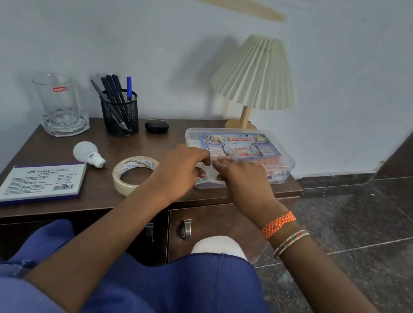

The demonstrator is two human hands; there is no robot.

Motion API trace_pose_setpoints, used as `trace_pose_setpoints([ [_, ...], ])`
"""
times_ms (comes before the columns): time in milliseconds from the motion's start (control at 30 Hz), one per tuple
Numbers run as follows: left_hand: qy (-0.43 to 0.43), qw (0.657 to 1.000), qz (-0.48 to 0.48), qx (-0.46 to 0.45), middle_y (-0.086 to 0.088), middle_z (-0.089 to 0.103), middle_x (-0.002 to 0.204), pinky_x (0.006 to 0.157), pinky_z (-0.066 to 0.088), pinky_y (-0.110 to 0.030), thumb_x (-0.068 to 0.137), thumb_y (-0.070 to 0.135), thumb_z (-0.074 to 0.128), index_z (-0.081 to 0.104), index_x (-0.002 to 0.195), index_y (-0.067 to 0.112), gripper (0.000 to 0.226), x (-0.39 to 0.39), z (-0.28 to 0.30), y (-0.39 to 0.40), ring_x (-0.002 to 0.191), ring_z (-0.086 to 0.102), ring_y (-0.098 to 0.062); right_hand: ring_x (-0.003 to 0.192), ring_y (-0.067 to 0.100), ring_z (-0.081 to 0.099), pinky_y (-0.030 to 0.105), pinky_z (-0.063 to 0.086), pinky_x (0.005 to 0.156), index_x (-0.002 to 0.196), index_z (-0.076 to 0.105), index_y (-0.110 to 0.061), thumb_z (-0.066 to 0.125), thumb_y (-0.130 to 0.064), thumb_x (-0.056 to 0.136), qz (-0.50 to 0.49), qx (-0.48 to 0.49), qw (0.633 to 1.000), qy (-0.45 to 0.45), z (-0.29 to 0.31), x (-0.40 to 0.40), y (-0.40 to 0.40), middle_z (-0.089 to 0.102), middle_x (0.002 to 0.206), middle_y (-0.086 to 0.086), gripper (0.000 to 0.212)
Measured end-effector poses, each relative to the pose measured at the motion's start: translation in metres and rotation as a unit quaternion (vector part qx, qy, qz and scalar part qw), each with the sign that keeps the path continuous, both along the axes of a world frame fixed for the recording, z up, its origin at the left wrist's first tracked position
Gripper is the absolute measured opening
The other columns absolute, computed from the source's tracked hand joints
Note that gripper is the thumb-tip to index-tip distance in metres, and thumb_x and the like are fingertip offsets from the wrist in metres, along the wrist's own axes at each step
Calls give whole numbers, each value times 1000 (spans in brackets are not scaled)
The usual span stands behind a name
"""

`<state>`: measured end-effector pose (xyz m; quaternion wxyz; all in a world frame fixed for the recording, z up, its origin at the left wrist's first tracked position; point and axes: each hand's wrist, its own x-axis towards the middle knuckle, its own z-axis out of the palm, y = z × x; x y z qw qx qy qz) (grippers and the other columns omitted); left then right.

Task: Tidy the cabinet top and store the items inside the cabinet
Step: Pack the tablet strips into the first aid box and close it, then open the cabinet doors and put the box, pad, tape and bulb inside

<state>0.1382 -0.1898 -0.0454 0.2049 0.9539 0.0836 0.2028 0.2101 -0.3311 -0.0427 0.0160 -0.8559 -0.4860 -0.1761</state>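
Pressing on the near edge of the clear first-aid box [243,150], the left hand [181,171] curls its fingers at the lid while the right hand [243,178] lies flat across it. Judging by this, closing or lifting the box is in hand; next calls for a two-handed lift down to the cabinet door [217,226]. Left of the box lie tape roll [131,176], bulb [87,153] and stamp pad [42,182]; behind it, a lamp [255,76] against the pale wall.
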Motion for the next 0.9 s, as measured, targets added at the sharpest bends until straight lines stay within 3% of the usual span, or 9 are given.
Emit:
trace_pose_setpoints([
  [100, -8, 1000, 10, 7, -11, 66, 116, 77, 45, -30, 85, 8, 61, 65, 102, 17, 19, 2, 0, -9, 100, 61, -27, 122, 24, 55, 35, 48, 89, 140, 45, -23, 50, -9, 95, -9, 22, 999, 26, 0, 4, -4, 55, 138, 2, 47],
  [233, 7, 999, 3, 42, -12, 61, 123, 76, 37, -26, 91, 14, 56, 59, 113, 16, 23, 2, 4, -14, 109, 56, -27, 121, 25, 56, 39, 49, 93, 136, 51, -22, 54, -12, 92, -10, 59, 996, 67, -1, 7, -5, 56, 137, 1, 45],
  [400, -3, 996, -9, 84, -5, 60, 127, 87, 43, -34, 91, 20, 56, 55, 124, 20, 33, -11, 7, -20, 114, 55, -24, 119, 25, 56, 40, 49, 93, 125, 61, -19, 51, -14, 91, -4, 143, 985, 94, 1, -3, -7, 60, 132, 3, 36],
  [500, -26, 996, -33, 82, -1, 60, 129, 89, 45, -35, 89, 18, 57, 53, 126, 22, 37, -24, 14, -26, 113, 57, -22, 104, 22, 62, 33, 50, 83, 107, 68, -14, 52, -12, 88, -4, 235, 965, 117, 5, -17, -6, 70, 111, 3, 25],
  [667, -21, 999, -40, -7, -1, 64, 123, 93, 38, -22, 87, 13, 61, 60, 121, 17, 35, -51, 31, -18, 115, 57, -16, 92, 23, 65, 36, 53, 78, 101, 72, -13, 52, -15, 85, 7, 265, 946, 185, 12, -27, 9, 73, 94, 6, 26],
  [767, -1, 999, 2, -51, 0, 66, 116, 87, 41, -18, 89, 11, 59, 62, 116, 15, 28, -70, 38, -10, 106, 59, -10, 86, 23, 65, 31, 51, 74, 97, 72, -10, 53, -16, 85, 20, 264, 939, 218, 9, -35, 18, 72, 90, 8, 23],
  [900, 35, 997, 59, -40, -2, 69, 102, 83, 44, -20, 88, 11, 57, 67, 105, 16, 20, -94, 31, -9, 91, 62, -11, 76, 28, 61, 34, 47, 66, 70, 58, -15, 53, -21, 83, -5, 261, 910, 323, -33, -61, 21, 64, 73, 6, 16],
])
